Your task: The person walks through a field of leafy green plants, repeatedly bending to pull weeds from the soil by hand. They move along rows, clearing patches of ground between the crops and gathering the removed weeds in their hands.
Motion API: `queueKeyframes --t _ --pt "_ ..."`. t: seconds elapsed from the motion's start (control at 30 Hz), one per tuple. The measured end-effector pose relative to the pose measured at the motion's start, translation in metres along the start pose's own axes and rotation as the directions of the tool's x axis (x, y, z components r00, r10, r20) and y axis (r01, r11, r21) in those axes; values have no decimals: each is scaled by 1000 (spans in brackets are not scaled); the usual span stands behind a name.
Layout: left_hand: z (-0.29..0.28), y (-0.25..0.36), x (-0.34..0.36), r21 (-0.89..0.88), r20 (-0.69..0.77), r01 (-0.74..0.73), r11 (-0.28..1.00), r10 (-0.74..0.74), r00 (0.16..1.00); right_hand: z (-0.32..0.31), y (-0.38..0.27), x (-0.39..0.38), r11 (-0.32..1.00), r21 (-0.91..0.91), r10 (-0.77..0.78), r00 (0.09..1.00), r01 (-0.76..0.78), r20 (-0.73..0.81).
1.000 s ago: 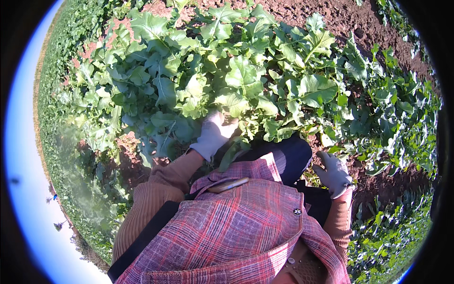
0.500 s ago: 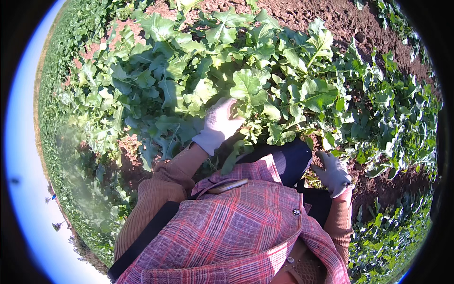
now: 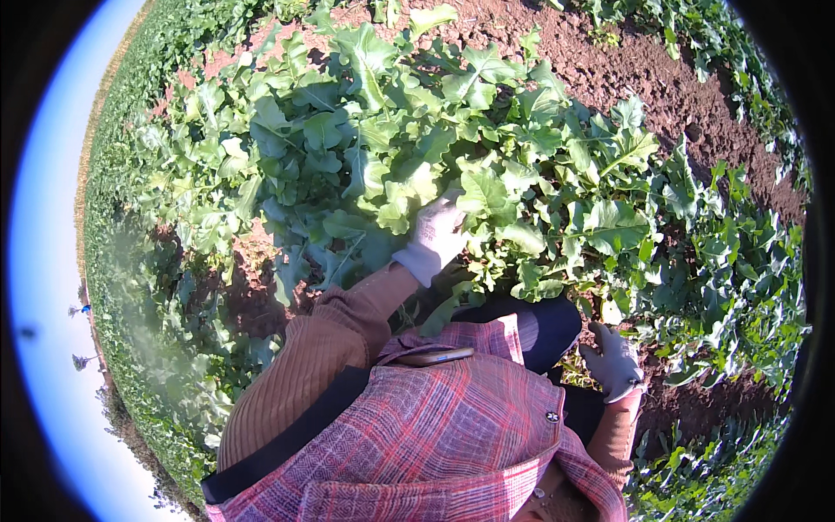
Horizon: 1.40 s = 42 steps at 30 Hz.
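Currently my left hand (image 3: 437,233), the nearer one, sits among leafy plants (image 3: 489,197) spreading ahead and sideways, row axis left-to-right; fingertips hidden, can't tell its grip. My right hand (image 3: 616,364), beside my knee (image 3: 551,332), is loosely spread, visibly holding nothing.

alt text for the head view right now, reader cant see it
A pale-gloved left hand reaches into leafy green plants, its fingertips hidden among them; the gloved right hand is open near the person's dark-clad knee. A plaid garment fills the lower middle, and reddish soil shows beyond the plants.
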State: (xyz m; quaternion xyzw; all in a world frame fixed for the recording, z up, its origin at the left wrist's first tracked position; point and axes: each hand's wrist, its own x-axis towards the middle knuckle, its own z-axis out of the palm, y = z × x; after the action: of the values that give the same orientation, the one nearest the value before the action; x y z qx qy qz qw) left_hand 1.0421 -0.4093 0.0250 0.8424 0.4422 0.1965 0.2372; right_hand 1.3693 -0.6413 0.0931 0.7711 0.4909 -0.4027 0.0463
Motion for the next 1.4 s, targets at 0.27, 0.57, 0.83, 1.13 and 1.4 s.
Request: queueKeyframes --t 0.27,0.57,0.83,1.13,1.4 --pt "-49 21 13 -475 -231 -197 858 94 968 6 8 3 998 -3 -57 998 56 -14" --pt "-182 15 -36 130 822 187 974 -211 529 3 9 0 998 40 -60 997 58 56" --pt "-207 -25 -13 -463 280 369 806 -262 923 3 7 4 997 50 -64 996 61 61" --pt "-187 -136 46 -112 -216 674 730 -680 701 4 9 -2 999 15 33 997 -34 66" --pt "-146 -151 77 595 189 252 763 -437 879 3 1 4 999 31 -39 999 38 27"
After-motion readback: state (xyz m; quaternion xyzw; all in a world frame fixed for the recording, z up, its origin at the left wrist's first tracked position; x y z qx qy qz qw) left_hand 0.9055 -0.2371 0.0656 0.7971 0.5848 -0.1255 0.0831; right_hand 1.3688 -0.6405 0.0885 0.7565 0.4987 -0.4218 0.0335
